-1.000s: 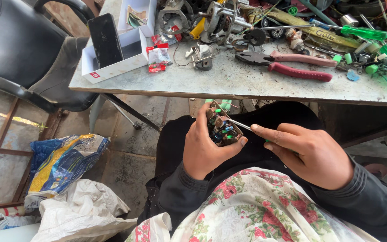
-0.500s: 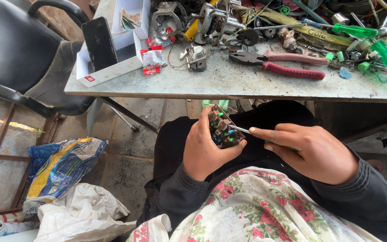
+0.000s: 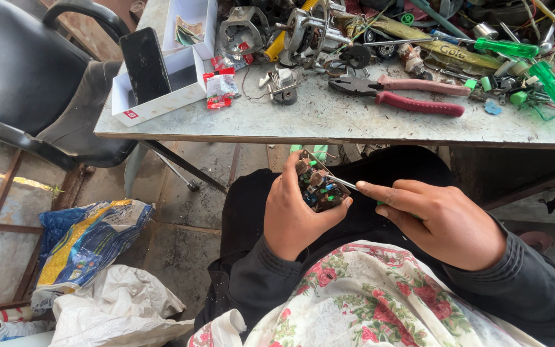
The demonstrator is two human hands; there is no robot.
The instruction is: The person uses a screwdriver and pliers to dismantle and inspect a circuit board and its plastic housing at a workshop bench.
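My left hand [image 3: 295, 212] is curled around a small electrical part [image 3: 318, 186] with brown, green and blue bits, held over my lap just below the table edge. My right hand [image 3: 441, 222] grips a thin screwdriver [image 3: 343, 183]; its metal shaft points left and its tip touches the part. The screwdriver's handle is mostly hidden inside my fist. Both sleeves are dark, and a floral cloth [image 3: 367, 302] lies over my lap.
A grey worktable [image 3: 329, 122] carries red-handled pliers [image 3: 412, 103], green screwdrivers [image 3: 509, 48], motor parts [image 3: 303, 32], a white box [image 3: 162, 96] with a black phone [image 3: 144, 64]. A black chair [image 3: 27, 83] stands left. Bags [image 3: 85, 244] lie on the floor.
The view has shifted slightly; both hands stay together over the lap, with the screwdriver tip still at the small part.
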